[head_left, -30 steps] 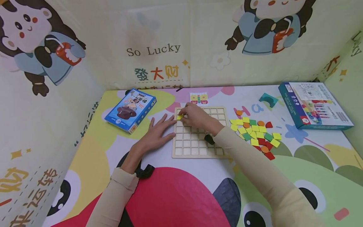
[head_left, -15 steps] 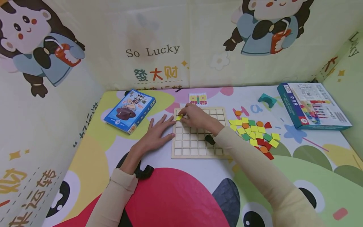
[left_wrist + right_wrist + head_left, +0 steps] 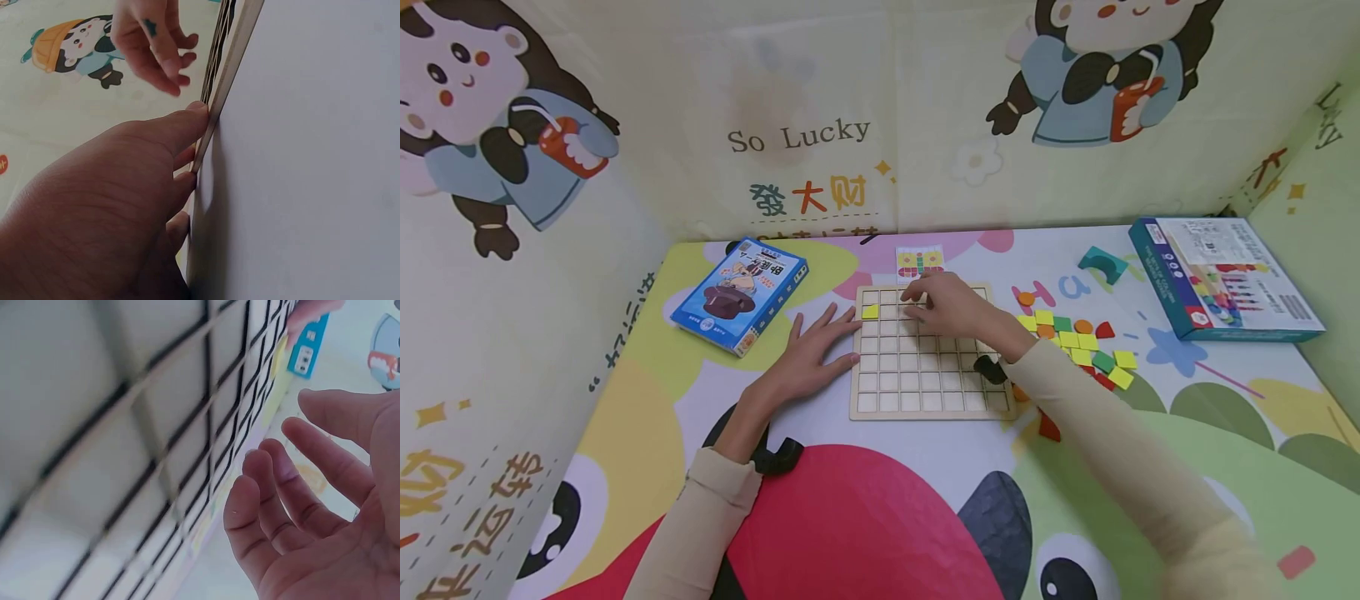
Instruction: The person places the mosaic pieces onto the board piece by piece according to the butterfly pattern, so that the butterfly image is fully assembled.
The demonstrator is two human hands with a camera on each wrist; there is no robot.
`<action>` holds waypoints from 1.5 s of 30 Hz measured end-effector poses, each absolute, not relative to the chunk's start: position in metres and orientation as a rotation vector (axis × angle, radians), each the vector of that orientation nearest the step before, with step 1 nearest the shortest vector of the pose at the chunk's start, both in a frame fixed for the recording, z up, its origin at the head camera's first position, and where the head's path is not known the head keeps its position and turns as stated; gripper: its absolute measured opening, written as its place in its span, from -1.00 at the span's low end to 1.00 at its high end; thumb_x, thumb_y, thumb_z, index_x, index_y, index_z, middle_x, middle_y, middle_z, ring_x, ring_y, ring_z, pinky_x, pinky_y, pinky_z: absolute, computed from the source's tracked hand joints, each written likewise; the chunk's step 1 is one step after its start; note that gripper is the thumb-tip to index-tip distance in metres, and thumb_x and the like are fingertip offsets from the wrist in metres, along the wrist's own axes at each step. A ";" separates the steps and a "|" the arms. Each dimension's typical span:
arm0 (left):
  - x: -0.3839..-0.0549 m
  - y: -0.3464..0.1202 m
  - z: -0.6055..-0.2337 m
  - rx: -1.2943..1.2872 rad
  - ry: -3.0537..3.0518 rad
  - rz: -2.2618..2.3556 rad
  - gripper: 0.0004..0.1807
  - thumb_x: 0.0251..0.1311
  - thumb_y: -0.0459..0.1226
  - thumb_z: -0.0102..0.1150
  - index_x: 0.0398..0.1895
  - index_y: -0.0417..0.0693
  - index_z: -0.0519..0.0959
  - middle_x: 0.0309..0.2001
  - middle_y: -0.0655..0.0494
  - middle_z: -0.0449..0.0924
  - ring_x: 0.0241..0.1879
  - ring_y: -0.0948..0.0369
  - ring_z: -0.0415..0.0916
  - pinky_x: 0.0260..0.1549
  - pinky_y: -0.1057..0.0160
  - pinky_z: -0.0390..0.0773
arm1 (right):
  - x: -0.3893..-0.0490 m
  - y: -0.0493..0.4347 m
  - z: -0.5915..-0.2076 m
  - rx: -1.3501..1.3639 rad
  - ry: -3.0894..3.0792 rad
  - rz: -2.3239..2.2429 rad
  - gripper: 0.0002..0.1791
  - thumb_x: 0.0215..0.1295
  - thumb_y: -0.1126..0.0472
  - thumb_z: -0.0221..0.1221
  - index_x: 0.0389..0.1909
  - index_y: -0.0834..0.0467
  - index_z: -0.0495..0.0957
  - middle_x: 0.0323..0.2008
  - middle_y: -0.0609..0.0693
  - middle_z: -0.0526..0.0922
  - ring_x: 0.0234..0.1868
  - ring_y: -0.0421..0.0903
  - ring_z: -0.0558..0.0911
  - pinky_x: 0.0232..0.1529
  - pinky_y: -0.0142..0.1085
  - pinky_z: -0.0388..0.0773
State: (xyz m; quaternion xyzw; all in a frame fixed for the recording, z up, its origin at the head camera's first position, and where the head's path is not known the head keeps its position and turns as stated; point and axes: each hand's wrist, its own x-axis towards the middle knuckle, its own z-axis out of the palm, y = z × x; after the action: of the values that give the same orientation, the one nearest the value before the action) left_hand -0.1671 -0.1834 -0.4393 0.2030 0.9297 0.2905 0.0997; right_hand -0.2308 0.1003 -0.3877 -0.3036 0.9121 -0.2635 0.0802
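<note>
A wooden grid board lies on the table, with a yellow square tile in a cell near its upper left corner. My left hand is spread beside the board, its fingertips touching the left edge; the left wrist view shows the thumb against that edge. Over the upper part of the board hovers my right hand. Its fingers are loosely bent with nothing between them, as the right wrist view confirms. Beyond the board lies a small pattern card with a butterfly.
Yellow, green, red and orange tiles lie scattered right of the board, partly hidden by the right sleeve. A blue box stands at the back left, a larger box at the back right. Near it sits a teal arch-shaped piece.
My right hand has let go of the yellow tile, which stays in its cell, and has moved right and away from it. The left hand keeps its place at the board's edge.
</note>
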 end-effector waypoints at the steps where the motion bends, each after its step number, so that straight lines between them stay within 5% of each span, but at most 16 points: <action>1: -0.167 -0.183 -0.439 0.601 2.749 0.861 -0.32 0.50 0.07 0.16 0.62 0.23 0.33 0.72 0.23 0.09 0.78 0.06 -0.26 0.65 -0.34 -0.54 | -0.230 0.107 -0.387 -0.883 2.731 -0.778 -0.71 0.49 0.19 0.28 0.10 0.24 0.73 -0.06 0.14 0.80 -0.20 0.03 0.71 0.26 0.03 0.62; 11: -0.167 -0.183 -0.438 0.604 2.755 0.853 -0.32 0.50 0.07 0.16 0.63 0.21 0.33 0.72 0.23 0.08 0.78 0.05 -0.26 0.65 -0.35 -0.54 | -0.221 0.176 -0.380 -0.735 2.824 -0.664 -0.70 0.48 0.18 0.29 0.12 0.24 0.73 -0.09 0.15 0.74 -0.21 0.01 0.63 -0.20 -0.22 0.58; 21: -0.166 -0.181 -0.439 0.601 2.754 0.851 -0.31 0.50 0.09 0.15 0.63 0.24 0.32 0.73 0.24 0.06 0.78 0.06 -0.28 0.65 -0.34 -0.55 | -0.206 0.233 -0.381 -0.641 2.826 -0.570 -0.69 0.45 0.18 0.33 0.09 0.25 0.74 -0.13 0.13 0.73 -0.25 -0.04 0.60 -0.23 -0.29 0.61; 29: -0.166 -0.182 -0.440 0.593 2.759 0.845 -0.31 0.50 0.09 0.14 0.64 0.24 0.31 0.73 0.23 0.06 0.78 0.06 -0.28 0.65 -0.33 -0.55 | -0.194 0.255 -0.386 -0.529 2.806 -0.560 -0.61 0.36 0.13 0.43 0.11 0.23 0.74 -0.05 0.18 0.68 -0.09 0.01 0.58 -0.22 -0.36 0.62; 45: -0.167 -0.182 -0.440 0.598 2.765 0.836 -0.32 0.50 0.09 0.14 0.63 0.24 0.32 0.72 0.24 0.07 0.78 0.07 -0.27 0.66 -0.32 -0.54 | -0.199 0.252 -0.393 -0.528 2.837 -0.482 -0.61 0.34 0.13 0.44 0.09 0.27 0.72 -0.08 0.19 0.61 -0.06 0.08 0.58 -0.10 -0.13 0.74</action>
State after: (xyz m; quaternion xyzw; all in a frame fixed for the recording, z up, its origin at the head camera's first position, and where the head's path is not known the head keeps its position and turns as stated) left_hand -0.1666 -0.1819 -0.4402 0.2019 0.9330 0.2821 0.0957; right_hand -0.1986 0.2519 -0.3933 -0.1793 0.9640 -0.1639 0.1080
